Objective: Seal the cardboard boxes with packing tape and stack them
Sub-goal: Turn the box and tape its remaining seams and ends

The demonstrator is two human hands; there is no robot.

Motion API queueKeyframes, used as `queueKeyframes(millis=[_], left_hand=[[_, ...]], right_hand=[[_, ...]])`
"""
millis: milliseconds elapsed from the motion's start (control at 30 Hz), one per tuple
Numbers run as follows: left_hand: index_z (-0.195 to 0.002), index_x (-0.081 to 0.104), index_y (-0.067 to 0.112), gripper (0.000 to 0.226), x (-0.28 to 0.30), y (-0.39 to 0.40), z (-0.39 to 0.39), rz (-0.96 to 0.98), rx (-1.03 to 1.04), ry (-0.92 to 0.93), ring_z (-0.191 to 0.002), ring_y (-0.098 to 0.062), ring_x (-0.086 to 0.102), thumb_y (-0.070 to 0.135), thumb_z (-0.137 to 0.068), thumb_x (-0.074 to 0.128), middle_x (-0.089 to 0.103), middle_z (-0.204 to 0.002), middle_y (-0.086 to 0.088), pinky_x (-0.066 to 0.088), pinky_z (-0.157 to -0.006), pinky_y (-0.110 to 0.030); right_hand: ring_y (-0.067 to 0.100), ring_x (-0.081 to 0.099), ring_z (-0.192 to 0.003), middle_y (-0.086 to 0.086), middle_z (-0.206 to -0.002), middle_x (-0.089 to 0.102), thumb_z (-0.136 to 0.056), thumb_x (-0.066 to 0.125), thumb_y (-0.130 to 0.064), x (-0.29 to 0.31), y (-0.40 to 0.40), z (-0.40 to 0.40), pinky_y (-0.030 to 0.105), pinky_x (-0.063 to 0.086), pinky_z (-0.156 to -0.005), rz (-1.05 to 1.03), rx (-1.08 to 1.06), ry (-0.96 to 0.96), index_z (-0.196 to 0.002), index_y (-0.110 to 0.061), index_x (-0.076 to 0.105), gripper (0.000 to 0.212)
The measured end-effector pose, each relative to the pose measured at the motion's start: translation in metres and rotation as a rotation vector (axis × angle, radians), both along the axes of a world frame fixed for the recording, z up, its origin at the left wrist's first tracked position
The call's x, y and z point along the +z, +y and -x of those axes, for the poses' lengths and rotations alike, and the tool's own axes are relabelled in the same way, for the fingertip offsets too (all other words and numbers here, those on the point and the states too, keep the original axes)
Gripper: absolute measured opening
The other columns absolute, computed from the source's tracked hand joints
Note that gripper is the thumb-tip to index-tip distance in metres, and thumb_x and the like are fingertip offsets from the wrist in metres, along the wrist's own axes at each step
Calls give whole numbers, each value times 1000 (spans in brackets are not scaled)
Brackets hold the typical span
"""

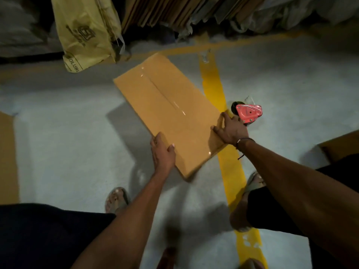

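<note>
- Cardboard box [167, 111] sits at centre on the floor [68, 136], clear tape already shining along its top seam; sealing looks done, so stacking comes next, needing a lift from both sides.
- Left hand [162, 152] grips its 7 o'clock edge, fingers curled over.
- Right hand [231, 130] clasps the 4 o'clock corner; the red tape dispenser [247, 112] lies just beyond.
</note>
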State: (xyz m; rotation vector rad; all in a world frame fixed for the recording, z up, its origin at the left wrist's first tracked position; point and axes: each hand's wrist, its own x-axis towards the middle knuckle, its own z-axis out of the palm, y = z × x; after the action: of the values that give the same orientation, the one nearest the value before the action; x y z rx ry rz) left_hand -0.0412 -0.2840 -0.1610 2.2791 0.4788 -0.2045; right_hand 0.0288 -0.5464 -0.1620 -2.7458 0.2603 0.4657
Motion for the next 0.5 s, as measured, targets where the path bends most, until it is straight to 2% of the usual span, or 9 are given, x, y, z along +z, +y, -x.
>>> queueKeyframes(millis=[67, 200, 267, 333, 433, 500], left_hand=[[-156, 38, 9, 67, 0, 9, -32, 13, -100, 21, -149, -37, 33, 17, -97, 70, 21, -166, -22, 29, -117, -33], [-156, 41, 19, 67, -3, 24, -81, -74, -282, 73, -150, -38, 33, 24, -97, 72, 18, -168, -20, 32, -122, -40], [-157, 42, 21, 67, -3, 21, -85, -114, -280, 67, -151, -38, 32, 24, -96, 71, 15, -170, -18, 32, -123, -41], [-155, 45, 19, 65, 0, 8, -75, -156, -235, -3, -153, -36, 28, 16, -93, 66, 11, -172, -14, 28, -125, -41], [-144, 56, 15, 55, 0, -23, -53, -221, -298, -210, -153, -30, 30, 8, -90, 59, 26, -168, -10, 27, -125, -47], [-139, 61, 16, 50, -3, -48, -43, -238, -387, -302, -149, -29, 37, 8, -90, 60, 36, -164, -9, 29, -123, -51]], right_hand=[[47, 52, -123, 30, -137, 50, -94, 55, -64, -7, -3, 12, 50, 44, -100, -30, -20, -16, -154, -17, 32, 80], [40, 53, -124, 24, -137, 55, -94, 60, -61, -9, -2, 28, 45, 41, -99, -116, -79, -62, -150, -11, 36, 79], [39, 55, -123, 19, -135, 57, -93, 60, -64, -6, -6, 30, 48, 44, -101, -163, -106, -88, -148, -14, 39, 77], [35, 58, -118, 13, -126, 64, -95, 51, -68, -9, -13, 29, 47, 47, -96, -179, -189, -129, -141, -18, 47, 68], [40, 60, -111, 18, -119, 62, -101, 42, -62, -28, -34, 22, 39, 42, -80, -235, -468, -207, -128, -14, 53, 56], [44, 56, -117, 24, -126, 54, -103, 44, -57, -46, -54, 13, 43, 44, -89, -280, -617, -152, -130, -8, 51, 57]])
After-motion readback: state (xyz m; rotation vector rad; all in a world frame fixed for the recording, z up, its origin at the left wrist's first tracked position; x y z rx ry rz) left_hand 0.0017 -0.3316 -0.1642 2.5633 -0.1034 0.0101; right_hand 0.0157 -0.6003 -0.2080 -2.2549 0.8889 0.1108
